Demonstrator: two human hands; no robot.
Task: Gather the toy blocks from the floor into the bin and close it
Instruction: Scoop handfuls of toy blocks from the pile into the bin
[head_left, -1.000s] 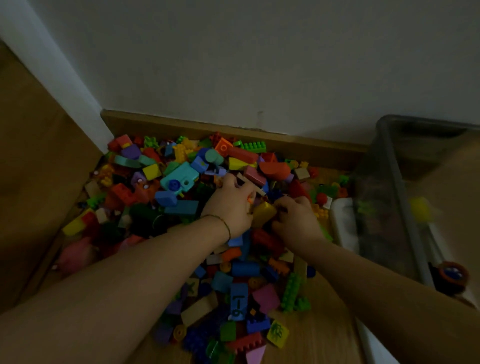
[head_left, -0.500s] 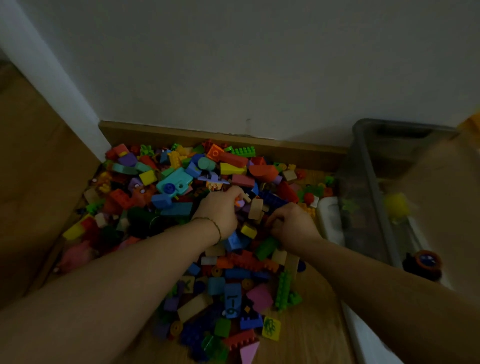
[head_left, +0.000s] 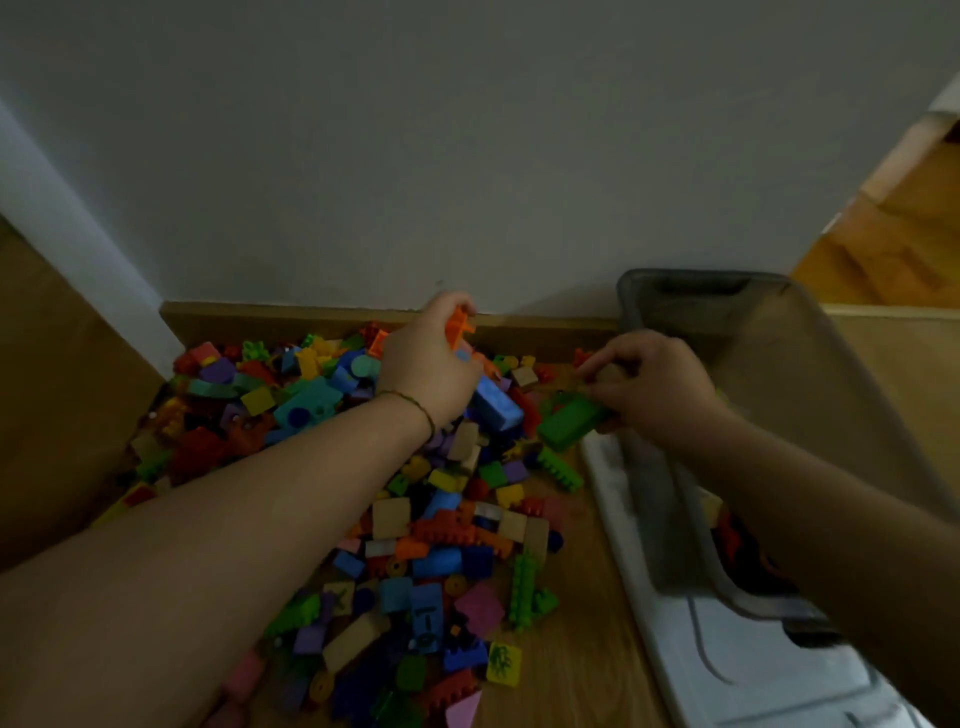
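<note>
A big pile of coloured toy blocks (head_left: 426, 530) covers the wooden floor against the wall. My left hand (head_left: 428, 364) is lifted above the pile's far side, shut on a handful of blocks, with an orange piece (head_left: 460, 325) sticking up and a blue brick (head_left: 496, 402) below it. My right hand (head_left: 654, 387) is raised beside the bin, holding several blocks, a green one (head_left: 569, 423) poking out to the left. The clear grey bin (head_left: 691, 306) stands open at the right, some blocks visible inside. Its white lid (head_left: 727, 660) lies flat on the floor under the bin's near end.
A grey wall with a wooden skirting board (head_left: 291, 317) closes the far side. A brown panel (head_left: 57, 395) borders the pile on the left. Bare wooden floor (head_left: 566, 675) lies between the pile and the lid. A doorway with wood flooring (head_left: 893, 244) opens at upper right.
Both hands have risen out of the pile with blocks in them and shifted to the right, toward the bin. The view has tilted so the bin shows more fully.
</note>
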